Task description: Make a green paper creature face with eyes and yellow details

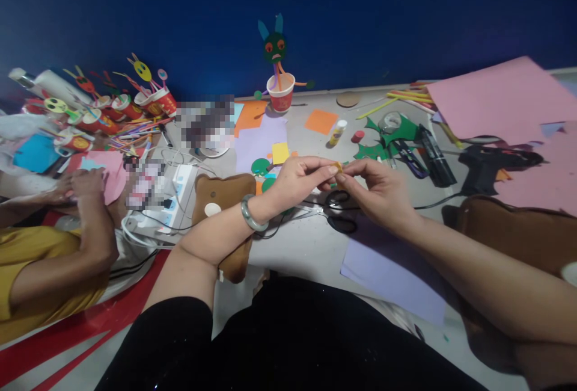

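Note:
Between the fingertips of both hands is a small yellow piece of paper, partly hidden by the fingers. My left hand, with a bangle on its wrist, pinches it from the left. From the right, my right hand pinches the same piece. Black-handled scissors lie on the table just below the hands. A yellow paper square and green paper circles lie beyond my left hand. A glue stick stands uncapped, its red cap beside it.
A paper cup with a green-headed figure stands at the back. On the right are green paper scraps, a black marker, a glue gun and pink sheets. A power strip and a co-worker's hands are at left.

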The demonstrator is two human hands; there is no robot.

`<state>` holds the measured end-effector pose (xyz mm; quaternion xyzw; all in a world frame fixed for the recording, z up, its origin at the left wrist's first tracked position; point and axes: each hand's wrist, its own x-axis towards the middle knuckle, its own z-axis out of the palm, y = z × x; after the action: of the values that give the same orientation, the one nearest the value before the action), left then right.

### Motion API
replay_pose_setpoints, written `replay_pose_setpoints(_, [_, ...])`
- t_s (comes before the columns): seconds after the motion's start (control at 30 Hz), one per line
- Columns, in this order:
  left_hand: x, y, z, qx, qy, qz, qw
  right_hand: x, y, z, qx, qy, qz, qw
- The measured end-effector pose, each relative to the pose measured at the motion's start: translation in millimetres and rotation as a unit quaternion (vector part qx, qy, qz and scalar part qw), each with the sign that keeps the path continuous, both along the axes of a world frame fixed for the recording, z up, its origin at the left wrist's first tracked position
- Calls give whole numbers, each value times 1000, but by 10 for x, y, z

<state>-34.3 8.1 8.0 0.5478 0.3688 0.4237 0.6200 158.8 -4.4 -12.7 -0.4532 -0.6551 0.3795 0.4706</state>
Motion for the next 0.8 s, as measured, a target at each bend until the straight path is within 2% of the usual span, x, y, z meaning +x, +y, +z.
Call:
replay_pose_setpoints(0.17, [-7, 12, 18, 3, 0, 10, 1000, -5, 8, 51, -38, 15, 37, 999])
replay_pose_setpoints(0.33, [-3, 30, 16, 5, 2, 15, 1000, 22, 18, 30, -68, 14, 25, 997])
replay_pose_setpoints(0.63, [-27, 70, -27, 134, 65, 39, 988, 1, 1, 71, -88, 25, 39, 995])
replay_pose_setpoints(0.8, [-41, 63, -5, 56, 22, 44, 997, 3, 18, 97, -125, 34, 56, 990])
